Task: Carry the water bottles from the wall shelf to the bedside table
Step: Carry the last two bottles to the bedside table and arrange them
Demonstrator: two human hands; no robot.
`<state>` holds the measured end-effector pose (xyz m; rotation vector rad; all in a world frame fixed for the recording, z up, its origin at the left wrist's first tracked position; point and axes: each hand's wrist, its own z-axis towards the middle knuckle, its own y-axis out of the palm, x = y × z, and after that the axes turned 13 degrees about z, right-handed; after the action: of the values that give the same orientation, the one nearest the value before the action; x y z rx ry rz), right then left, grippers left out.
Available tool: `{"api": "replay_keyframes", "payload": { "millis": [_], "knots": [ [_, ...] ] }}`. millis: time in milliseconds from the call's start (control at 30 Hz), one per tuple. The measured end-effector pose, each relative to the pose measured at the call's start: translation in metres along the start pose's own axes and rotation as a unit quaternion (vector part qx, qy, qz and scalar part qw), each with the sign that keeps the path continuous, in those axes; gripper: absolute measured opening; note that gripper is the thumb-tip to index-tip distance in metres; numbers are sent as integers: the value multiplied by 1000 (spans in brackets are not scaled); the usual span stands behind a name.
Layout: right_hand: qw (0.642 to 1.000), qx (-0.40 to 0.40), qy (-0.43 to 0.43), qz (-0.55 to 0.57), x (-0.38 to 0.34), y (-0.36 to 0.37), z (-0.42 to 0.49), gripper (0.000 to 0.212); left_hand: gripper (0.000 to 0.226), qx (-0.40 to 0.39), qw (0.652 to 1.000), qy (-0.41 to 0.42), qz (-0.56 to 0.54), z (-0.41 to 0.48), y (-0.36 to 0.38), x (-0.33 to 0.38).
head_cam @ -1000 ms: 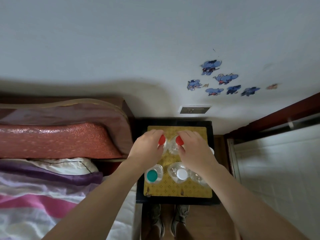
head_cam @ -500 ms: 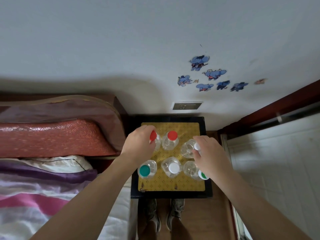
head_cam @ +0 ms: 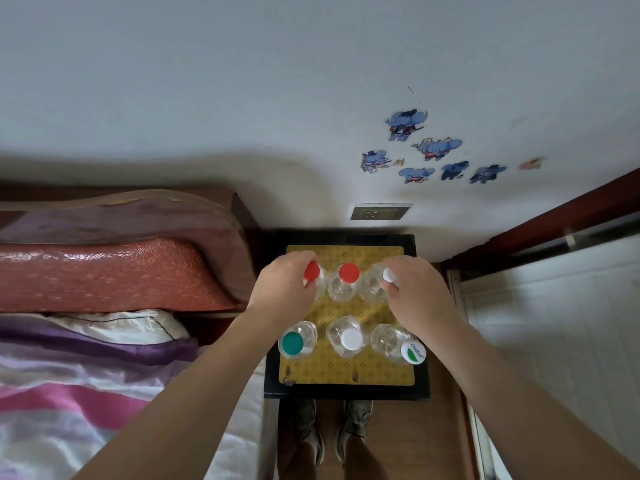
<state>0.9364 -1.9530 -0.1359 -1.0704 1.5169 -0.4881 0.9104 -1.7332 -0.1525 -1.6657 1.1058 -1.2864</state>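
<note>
Curled round their necks, the left hand (head_cam: 282, 289) holds the leftmost red-capped bottle (head_cam: 312, 271) and the right hand (head_cam: 417, 294) the white-capped bottle (head_cam: 373, 284), both standing in the back row on the bedside table (head_cam: 346, 392).

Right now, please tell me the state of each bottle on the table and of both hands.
left hand: grips the left red-cap bottle near its top.
right hand: grips the back white-cap bottle near its top.
left red-cap bottle: standing, capped, held.
middle red-cap bottle: standing, capped, free.
back white-cap bottle: standing, capped, held.
teal-cap bottle: standing, capped, free.
front white-cap bottle: standing, capped, free.
leaf-logo bottle: standing, capped, free.
</note>
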Motion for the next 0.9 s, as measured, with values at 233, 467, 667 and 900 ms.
{"api": "replay_keyframes", "payload": {
  "millis": [233, 467, 667, 900],
  "knots": [
    [1000, -9, -10, 12, -5, -2, 2, 32, 36, -24, 1000, 6, 12, 0, -3, 0],
    [999, -12, -20, 25, -4, -2, 0, 30, 33, -18, 1000, 1, 8, -1, -5, 1],
    [999, -14, -15, 36, -3, -1, 0, 33, 32, -13, 1000, -3, 6, -6, -2, 0],
    [999, -6, -7, 39, -2, 0, 0, 35, 39, -8, 1000, -9, -8, -9, 1, 0]
  ]
}}
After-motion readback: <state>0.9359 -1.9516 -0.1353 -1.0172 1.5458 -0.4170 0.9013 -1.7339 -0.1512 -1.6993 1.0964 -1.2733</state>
